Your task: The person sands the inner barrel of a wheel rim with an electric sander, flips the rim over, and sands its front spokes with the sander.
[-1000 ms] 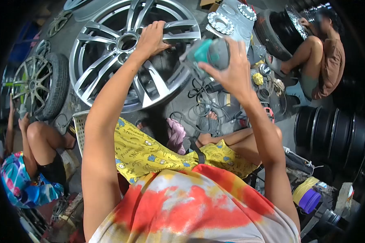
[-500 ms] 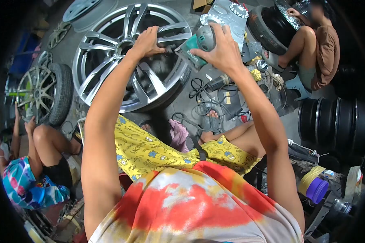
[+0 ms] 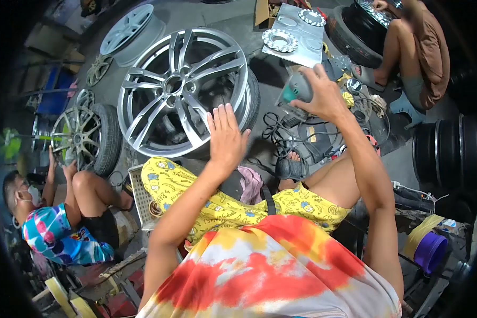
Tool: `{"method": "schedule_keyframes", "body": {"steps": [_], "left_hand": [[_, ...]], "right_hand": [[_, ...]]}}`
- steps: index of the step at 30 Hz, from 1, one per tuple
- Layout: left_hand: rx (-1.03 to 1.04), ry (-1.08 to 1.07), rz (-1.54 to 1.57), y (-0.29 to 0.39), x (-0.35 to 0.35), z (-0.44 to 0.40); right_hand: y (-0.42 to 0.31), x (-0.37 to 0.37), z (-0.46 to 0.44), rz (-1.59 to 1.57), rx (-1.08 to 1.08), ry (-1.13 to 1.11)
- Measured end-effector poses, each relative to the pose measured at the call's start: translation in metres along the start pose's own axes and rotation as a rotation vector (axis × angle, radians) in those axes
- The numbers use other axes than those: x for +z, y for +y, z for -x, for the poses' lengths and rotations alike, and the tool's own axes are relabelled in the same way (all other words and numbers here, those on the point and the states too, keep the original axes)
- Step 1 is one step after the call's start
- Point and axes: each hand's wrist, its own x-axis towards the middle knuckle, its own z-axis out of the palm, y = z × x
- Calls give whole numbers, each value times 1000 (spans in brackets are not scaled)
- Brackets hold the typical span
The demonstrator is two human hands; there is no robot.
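Observation:
A grey multi-spoke wheel rim [image 3: 182, 94] lies face up on a tyre [image 3: 255, 100] in front of me. My left hand [image 3: 227, 139] is raised near the rim's lower right edge, palm down, fingers stretched out with nothing in them. Whether it touches the rim I cannot tell. To the right, my right hand [image 3: 323, 97] grips a green and grey palm sander [image 3: 299, 89] from above. That sander is over the floor, apart from the rim, close to tangled black cables [image 3: 278, 127].
At left a person [image 3: 63, 222] holds another spoked rim [image 3: 82, 132]; a second person [image 3: 432, 58] sits at upper right. A silver board [image 3: 297, 32] bears toothed rings. Black rims [image 3: 445, 153] are stacked at right. A pink cloth [image 3: 250, 183] lies between my legs.
My left hand has come off the rim, moving toward me and to the right. My right hand has carried the sander away from the rim to the right. The view has shifted.

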Motion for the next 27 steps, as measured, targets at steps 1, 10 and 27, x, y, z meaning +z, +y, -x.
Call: {"method": "schedule_keyframes", "body": {"steps": [1, 10, 27], "left_hand": [[-31, 34, -62, 10, 6, 2], [-119, 141, 79, 61, 62, -135], [34, -147, 825, 0, -122, -48]], "right_hand": [[6, -2, 1, 0, 27, 53], [37, -35, 11, 26, 186, 315], [-36, -9, -4, -108, -304, 80]]}}
